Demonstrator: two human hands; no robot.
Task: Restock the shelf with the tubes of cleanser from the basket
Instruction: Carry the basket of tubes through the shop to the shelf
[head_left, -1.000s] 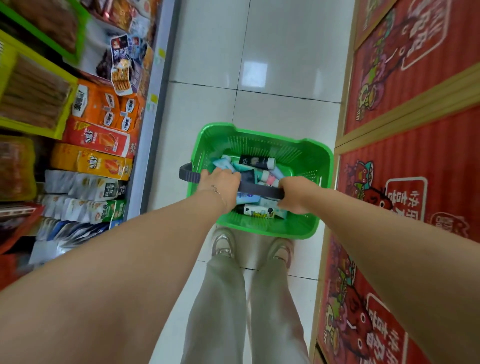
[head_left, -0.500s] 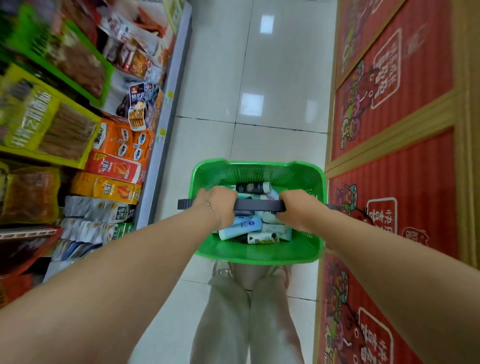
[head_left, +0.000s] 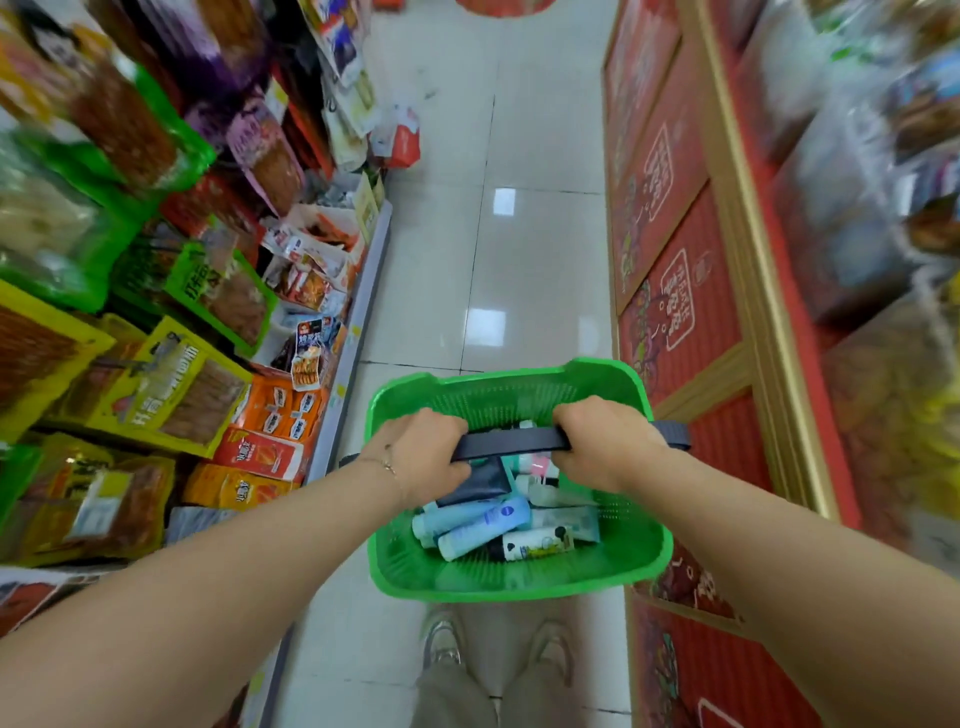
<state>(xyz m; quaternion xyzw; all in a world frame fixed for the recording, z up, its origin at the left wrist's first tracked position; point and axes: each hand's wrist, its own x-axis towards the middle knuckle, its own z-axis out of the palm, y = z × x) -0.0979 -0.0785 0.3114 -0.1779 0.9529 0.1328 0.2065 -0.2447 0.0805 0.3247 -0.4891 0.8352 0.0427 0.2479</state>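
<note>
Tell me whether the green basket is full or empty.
Partly full: several tubes lie piled in the green basket, well below its rim. The left hand and right hand grip its handle.

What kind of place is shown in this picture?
Most likely a supermarket aisle. Shelves of packaged snacks line the left side, a tiled floor runs down the middle, and the left hand and right hand grip the handle of a green shopping basket holding tubes.

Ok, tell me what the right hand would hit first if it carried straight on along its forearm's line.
The right hand grips the dark handle and points forward-left. On that line it would probably first meet the far wall of the green basket. If it rides above that rim, only floor tiles. Depth is unclear.
</note>
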